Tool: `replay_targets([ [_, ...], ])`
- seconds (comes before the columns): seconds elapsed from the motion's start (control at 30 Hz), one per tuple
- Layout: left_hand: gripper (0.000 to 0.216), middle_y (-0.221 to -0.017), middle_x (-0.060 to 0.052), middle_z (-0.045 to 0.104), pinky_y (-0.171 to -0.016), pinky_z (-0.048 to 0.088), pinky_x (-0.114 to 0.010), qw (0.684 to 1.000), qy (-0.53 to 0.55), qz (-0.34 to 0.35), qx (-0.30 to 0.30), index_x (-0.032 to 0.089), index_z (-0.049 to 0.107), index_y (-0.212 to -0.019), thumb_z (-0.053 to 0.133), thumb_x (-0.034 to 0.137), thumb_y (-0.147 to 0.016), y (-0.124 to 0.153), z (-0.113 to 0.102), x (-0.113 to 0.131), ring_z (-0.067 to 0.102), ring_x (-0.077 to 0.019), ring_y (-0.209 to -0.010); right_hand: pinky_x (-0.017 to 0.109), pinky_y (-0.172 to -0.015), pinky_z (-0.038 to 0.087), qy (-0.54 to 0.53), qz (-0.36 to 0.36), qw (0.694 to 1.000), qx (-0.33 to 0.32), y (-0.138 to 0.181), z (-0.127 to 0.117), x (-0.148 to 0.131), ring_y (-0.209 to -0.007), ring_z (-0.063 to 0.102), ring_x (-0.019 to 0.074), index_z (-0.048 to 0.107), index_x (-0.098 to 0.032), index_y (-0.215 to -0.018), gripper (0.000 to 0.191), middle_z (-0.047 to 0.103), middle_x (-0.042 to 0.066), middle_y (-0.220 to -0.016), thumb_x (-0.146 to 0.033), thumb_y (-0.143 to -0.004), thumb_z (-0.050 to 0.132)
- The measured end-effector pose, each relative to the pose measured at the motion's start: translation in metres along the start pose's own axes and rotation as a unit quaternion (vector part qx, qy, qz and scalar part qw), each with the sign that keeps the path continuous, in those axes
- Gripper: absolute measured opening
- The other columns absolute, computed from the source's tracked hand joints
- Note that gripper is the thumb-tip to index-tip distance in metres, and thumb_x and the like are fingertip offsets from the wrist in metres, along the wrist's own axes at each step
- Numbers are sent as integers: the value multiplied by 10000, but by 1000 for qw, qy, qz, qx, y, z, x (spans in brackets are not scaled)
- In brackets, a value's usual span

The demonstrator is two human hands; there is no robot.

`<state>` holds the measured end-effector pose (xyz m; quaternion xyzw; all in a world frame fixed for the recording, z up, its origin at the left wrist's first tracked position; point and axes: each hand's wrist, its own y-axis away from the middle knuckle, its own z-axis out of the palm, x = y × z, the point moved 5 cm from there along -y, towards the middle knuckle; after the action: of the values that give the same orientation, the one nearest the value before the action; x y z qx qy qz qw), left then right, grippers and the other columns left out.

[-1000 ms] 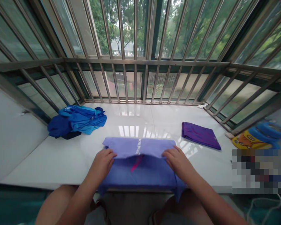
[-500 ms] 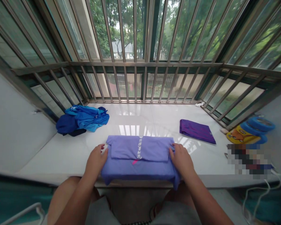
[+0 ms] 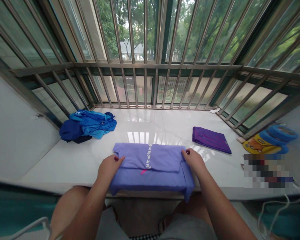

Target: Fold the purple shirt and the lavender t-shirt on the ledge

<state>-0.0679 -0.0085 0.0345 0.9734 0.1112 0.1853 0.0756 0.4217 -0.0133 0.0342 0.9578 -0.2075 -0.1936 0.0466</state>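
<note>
A lavender shirt (image 3: 135,160) lies partly folded at the sill's front edge, its lower part hanging a little over. White printed characters and a pink mark run down its middle. My left hand (image 3: 111,168) grips the left side of the folded layer, thumb on top and fingers curled, partly hidden from view. At the opposite end, my right hand (image 3: 193,160) pinches the right edge of that layer between thumb and fingers.
A crumpled pile of blue clothes (image 3: 93,123) lies at the left on the white sill (image 3: 150,128). A folded purple garment (image 3: 211,140) rests to the right, near a blue and yellow container (image 3: 263,143). Metal bars (image 3: 155,66) line the window behind.
My left hand has moved right, from beside the shirt onto its folded layer. My right hand has risen slightly and now pinches the edge. The shirt's lower part has shifted slightly right.
</note>
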Motion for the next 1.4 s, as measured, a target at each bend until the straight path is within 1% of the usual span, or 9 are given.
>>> replay_targets([
  [0.33, 263, -907, -79, 804, -739, 435, -311, 998, 7, 24, -65, 205, 725, -862, 716, 462, -920, -10, 10, 0, 750, -252, -895, 289, -716, 401, 2, -16, 1000, -3, -22, -5, -10, -926, 716, 228, 744, -180, -940, 249, 793, 94, -990, -372, -1041, 621],
  [0.5, 274, -948, -86, 807, -766, 463, -305, 996, 42, 40, -65, 199, 729, -899, 717, 472, -902, -8, 8, -3, 755, -254, -924, 297, -756, 446, -2, -24, 999, 46, -7, -18, -16, -948, 704, 236, 715, -162, -1121, 299, 764, 115, -1059, -427, -1058, 592],
  [0.6, 345, -930, -67, 801, -754, 479, -310, 996, 61, 40, -55, 201, 739, -1008, 756, 506, -849, -1, 8, -12, 759, -264, -901, 323, -878, 500, -5, -166, 985, 51, 24, -20, -27, -1016, 697, 244, 700, -189, -1157, 291, 736, 102, -1122, -445, -1031, 643],
  [0.7, 415, -879, -20, 781, -737, 485, -305, 994, 74, 48, -58, 214, 714, -1141, 796, 453, -813, 7, 9, -18, 755, -253, -850, 368, -993, 532, 11, -327, 944, -41, 62, -7, -37, -1105, 697, 266, 723, -230, -1218, 330, 715, 94, -1235, -383, -932, 784],
  [0.77, 507, -911, -7, 781, -766, 491, -299, 994, 72, 61, -57, 220, 674, -1285, 808, 346, -812, 12, 9, -17, 752, -239, -860, 405, -1043, 537, 47, -359, 929, -76, 77, 2, -37, -1174, 691, 299, 733, -238, -1275, 399, 698, 108, -1311, -313, -894, 822],
  [0.9, 617, -1065, -50, 798, -826, 495, -316, 992, 9, 119, -39, 254, 585, -1503, 717, 198, -902, 21, 8, -5, 754, -244, -933, 372, -1018, 557, 96, -346, 929, -89, 79, 14, -34, -1134, 726, 282, 762, -244, -1273, 301, 722, 104, -1282, -198, -1000, 643],
  [1.07, 266, -1187, -113, 802, -975, 500, -404, 970, -107, 216, -20, 254, 794, -1161, 581, 208, -1009, 24, 0, 12, 733, -315, -1126, 331, -968, 568, 101, -306, 944, -68, 62, 8, -34, -1056, 766, 254, 759, -244, -1307, 371, 754, 101, -1240, -177, -1066, 485],
  [1.23, 277, -1207, -95, 803, -1025, 508, -416, 969, -59, 241, -2, 274, 791, -1186, 571, 246, -1020, 33, -8, 13, 727, -300, -1138, 363, -1035, 562, 31, -324, 945, 13, 66, -11, -29, -1171, 736, 248, 731, -261, -1358, 411, 741, 94, -1329, -176, -1068, 453],
  [1.4, 293, -1171, -92, 799, -1013, 535, -387, 968, -30, 245, -32, 271, 805, -1183, 576, 206, -1011, 53, 17, 2, 743, -278, -1111, 392, -1058, 581, 39, -341, 939, 3, 81, 11, -6, -1214, 723, 265, 774, -264, -1303, 407, 751, 101, -1335, -153, -1039, 485],
])
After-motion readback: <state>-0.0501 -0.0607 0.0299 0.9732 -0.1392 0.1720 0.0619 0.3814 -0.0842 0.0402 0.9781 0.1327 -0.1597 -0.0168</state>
